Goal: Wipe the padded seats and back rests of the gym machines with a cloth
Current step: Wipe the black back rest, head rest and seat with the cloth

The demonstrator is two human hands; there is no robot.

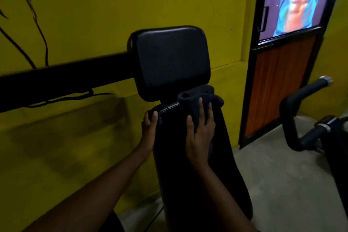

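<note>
With right hand [200, 133] fingers flat on the cloth [197, 98] at the top of the back rest [180, 171] and left hand [148, 130] fingers gripping its upper left edge, press evenly and draw downward in overlapping strokes.

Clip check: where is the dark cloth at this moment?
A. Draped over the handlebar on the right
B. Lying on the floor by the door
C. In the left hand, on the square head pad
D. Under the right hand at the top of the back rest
D: the right hand presses the dark cloth flat against the top of the back rest, while the left hand grips that pad's left edge.
</note>
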